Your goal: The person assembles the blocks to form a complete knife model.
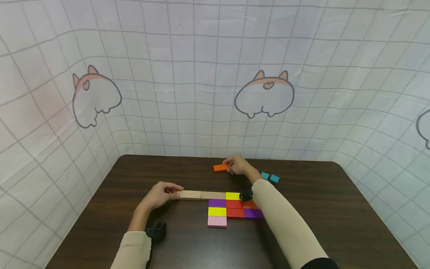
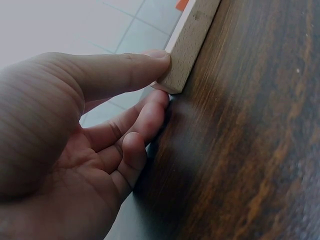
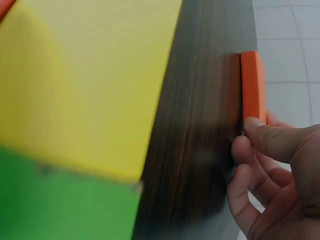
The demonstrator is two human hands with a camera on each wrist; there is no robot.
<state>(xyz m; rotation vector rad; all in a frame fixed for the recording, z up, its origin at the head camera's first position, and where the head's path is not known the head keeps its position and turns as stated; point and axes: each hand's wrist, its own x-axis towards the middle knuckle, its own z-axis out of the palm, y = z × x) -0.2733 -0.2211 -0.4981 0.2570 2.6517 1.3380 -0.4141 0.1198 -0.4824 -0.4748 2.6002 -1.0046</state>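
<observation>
At the left end of a row, a plain wooden block [image 1: 189, 195] lies flat, with a second wooden block [image 1: 213, 195] against it. My left hand [image 1: 160, 196] holds the first one's free end; in the left wrist view the thumb [image 2: 127, 70] presses its face and fingertips touch the end's lower edge. Farther back, my right hand [image 1: 237, 165] pinches the right end of an orange block [image 1: 220, 168]. In the right wrist view this orange block sits low over the tabletop, near the table's far edge; whether it touches the wood I cannot tell.
Coloured blocks form a patch: yellow [image 1: 232, 196], purple [image 1: 217, 203], red [image 1: 234, 213] and pink [image 1: 217, 222]. My right forearm covers part of it; a green block [image 3: 65, 200] shows in the right wrist view. Two teal blocks [image 1: 274, 179] lie behind that forearm. A patterned curtain [image 1: 201, 130] stands behind the table.
</observation>
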